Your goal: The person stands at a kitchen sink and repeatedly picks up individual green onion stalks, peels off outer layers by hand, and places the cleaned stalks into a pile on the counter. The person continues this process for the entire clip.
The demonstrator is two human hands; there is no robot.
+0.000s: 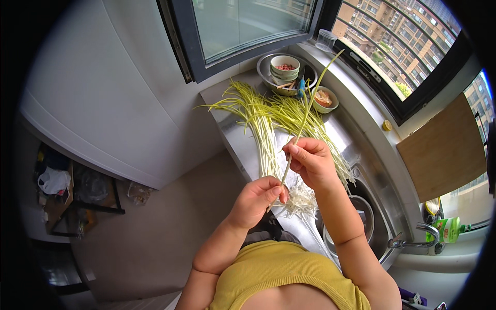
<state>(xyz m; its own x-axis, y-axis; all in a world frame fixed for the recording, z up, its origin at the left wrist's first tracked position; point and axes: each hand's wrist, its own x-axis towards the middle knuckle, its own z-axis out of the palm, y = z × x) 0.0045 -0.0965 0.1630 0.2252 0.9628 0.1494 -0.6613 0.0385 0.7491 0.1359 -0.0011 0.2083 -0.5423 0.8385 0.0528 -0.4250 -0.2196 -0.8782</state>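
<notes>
A long pale stalk with a yellow-green tip, seemingly a garlic chive (306, 112), is pinched between both hands. My left hand (257, 199) grips its white lower end, and my right hand (312, 161) holds it further up between thumb and fingers. Beneath and beyond the hands, two bunches of yellow-green stalks lie on the steel counter, one on the left (263, 141) and one on the right (323, 135). A loose pile of thin white peelings (301, 199) lies just below my right hand.
A steel bowl (263, 75) holds stacked small bowls with peanuts and a blue-handled tool (301, 88). Beside it stands a small bowl of orange-brown food (322, 97). At the right are a sink with a basin (370, 217), a faucet (432, 236) and a green soap bottle (447, 229). An open window sash (248, 58) overhangs the counter.
</notes>
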